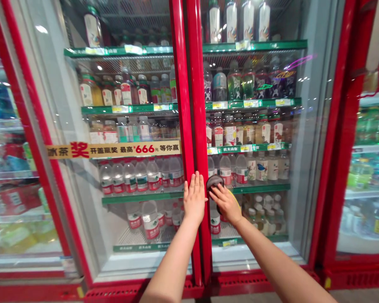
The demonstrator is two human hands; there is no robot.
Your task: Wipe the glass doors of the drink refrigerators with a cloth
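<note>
Fingers outstretched, my left hand (pixel 194 198) lies flat against the red door frame (pixel 181 105) where the two glass doors meet. Just right of that seam, my right hand (pixel 226 204) presses on a dark grey oval pad (pixel 214 182) at the right glass door (pixel 255 256). A thin yellow line curves along the far side of this hand; I cannot tell whether it belongs to the pad. Much of the pad is hidden under my palm and fingers. Both doors are shut.
Behind the glass, drink bottles (pixel 152 173) stand on shelves with green edges (pixel 139 197). A printed gold strip (pixel 113 149) crosses the left door. More red-framed coolers flank this one, with drinks (pixel 377 223) inside. A vented red base (pixel 240 280) runs along the bottom.
</note>
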